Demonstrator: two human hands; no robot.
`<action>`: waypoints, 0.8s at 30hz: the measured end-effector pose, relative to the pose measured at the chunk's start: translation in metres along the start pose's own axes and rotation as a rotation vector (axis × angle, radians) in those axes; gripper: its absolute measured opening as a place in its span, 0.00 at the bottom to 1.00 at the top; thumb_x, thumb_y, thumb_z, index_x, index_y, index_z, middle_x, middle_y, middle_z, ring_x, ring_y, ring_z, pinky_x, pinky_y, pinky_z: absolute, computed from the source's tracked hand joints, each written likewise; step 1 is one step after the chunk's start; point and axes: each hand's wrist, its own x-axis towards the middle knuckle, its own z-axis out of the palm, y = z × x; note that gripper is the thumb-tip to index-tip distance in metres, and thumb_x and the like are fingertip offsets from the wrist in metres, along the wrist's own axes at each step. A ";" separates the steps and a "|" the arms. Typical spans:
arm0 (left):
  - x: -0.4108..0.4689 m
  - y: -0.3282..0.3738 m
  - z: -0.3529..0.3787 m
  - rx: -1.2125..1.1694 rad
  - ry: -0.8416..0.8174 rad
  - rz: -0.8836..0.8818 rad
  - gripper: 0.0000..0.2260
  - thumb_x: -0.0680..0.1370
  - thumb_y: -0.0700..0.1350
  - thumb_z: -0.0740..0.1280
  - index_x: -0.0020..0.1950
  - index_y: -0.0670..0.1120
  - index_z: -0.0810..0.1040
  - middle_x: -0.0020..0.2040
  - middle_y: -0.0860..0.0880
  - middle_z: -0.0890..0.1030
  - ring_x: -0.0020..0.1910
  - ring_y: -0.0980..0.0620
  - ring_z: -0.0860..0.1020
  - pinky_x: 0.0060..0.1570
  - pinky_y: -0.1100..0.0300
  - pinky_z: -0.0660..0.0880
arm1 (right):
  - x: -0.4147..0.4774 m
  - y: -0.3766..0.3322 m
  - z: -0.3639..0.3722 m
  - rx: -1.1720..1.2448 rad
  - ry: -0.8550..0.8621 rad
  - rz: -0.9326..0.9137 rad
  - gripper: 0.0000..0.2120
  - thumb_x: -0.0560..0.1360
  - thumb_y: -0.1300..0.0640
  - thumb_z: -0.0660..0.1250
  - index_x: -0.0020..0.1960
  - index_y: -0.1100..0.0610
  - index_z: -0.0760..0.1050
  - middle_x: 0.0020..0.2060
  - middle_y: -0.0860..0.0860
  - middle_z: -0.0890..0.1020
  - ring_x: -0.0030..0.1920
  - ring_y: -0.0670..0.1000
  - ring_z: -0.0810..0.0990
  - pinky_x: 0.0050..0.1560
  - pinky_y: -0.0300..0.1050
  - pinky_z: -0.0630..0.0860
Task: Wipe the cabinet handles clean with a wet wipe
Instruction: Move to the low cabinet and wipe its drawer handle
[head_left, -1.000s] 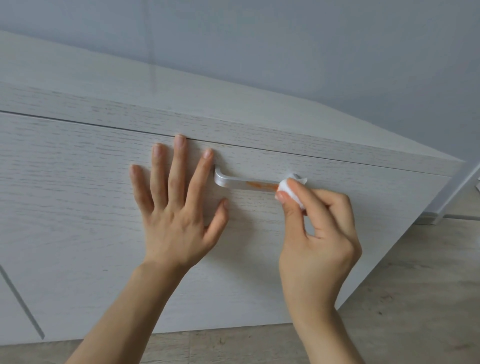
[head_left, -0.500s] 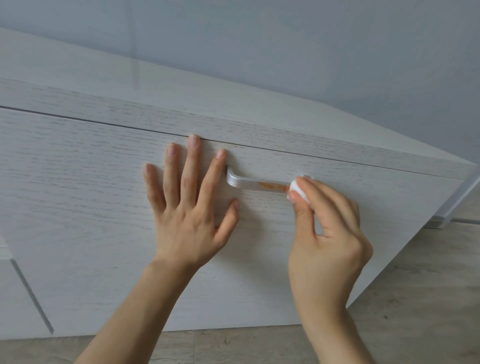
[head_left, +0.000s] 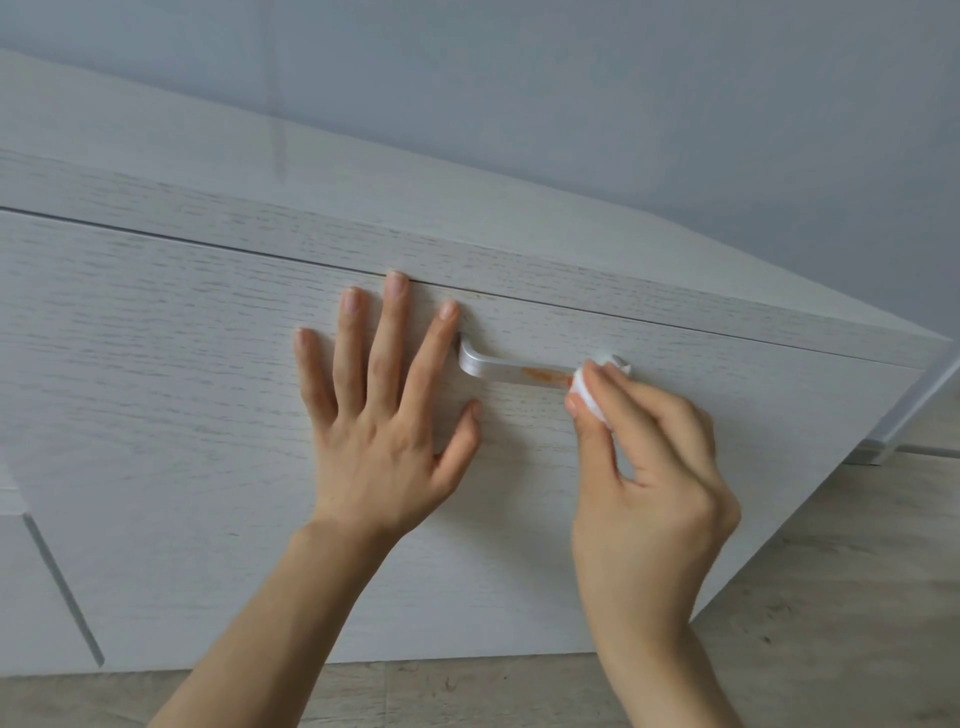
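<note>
Right hand (head_left: 660, 483) has crept slightly left along the handle (head_left: 498, 366) since half a second ago; wet wipe (head_left: 589, 395) now sits at the right end of the orange smear (head_left: 545, 374). Left hand (head_left: 384, 431) unchanged: flat, fingers spread, pressed on the cabinet front (head_left: 156, 389) just left of the handle, index fingertip close to its left bend.

Your right hand pinches the wipe, folded into a small pad, between thumb and forefingers, other fingers curled behind. Pad touches the bar right of frame centre. The handle's right post is mostly hidden behind it.

Handling, as judged:
- Wipe: soft, light, limp, damp. It will bunch or slip out of a loose pinch, so keep it folded thick and grip close to the working edge.
- Handle: looks like stiff brushed metal, fixed at both ends. It should take firm pressure without giving. Smooth face, so the damp pad should slide easily.
- Cabinet front may shift if the handle is tugged, hence your flat palm bracing it.

Smear mostly remains on the bar, left of the pad, so expect several strokes. Other handles not in view
</note>
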 end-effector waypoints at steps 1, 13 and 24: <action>0.000 0.000 0.000 0.004 0.005 0.004 0.30 0.77 0.58 0.57 0.76 0.51 0.52 0.76 0.45 0.50 0.76 0.50 0.40 0.73 0.45 0.38 | -0.001 -0.001 0.001 -0.008 -0.008 -0.021 0.07 0.72 0.66 0.70 0.49 0.62 0.82 0.43 0.51 0.81 0.47 0.48 0.80 0.54 0.30 0.73; -0.001 -0.001 0.000 0.006 0.006 0.010 0.29 0.78 0.57 0.57 0.76 0.51 0.52 0.76 0.44 0.50 0.76 0.50 0.40 0.72 0.44 0.39 | 0.000 -0.004 0.003 -0.017 -0.006 -0.019 0.07 0.72 0.65 0.71 0.49 0.61 0.83 0.43 0.51 0.83 0.47 0.47 0.79 0.52 0.32 0.74; -0.001 -0.020 -0.006 0.133 0.043 0.127 0.28 0.79 0.60 0.60 0.76 0.52 0.59 0.76 0.46 0.55 0.77 0.48 0.49 0.70 0.41 0.45 | -0.004 0.002 -0.001 -0.041 0.019 0.014 0.09 0.72 0.68 0.71 0.52 0.63 0.81 0.44 0.53 0.81 0.46 0.52 0.82 0.53 0.30 0.74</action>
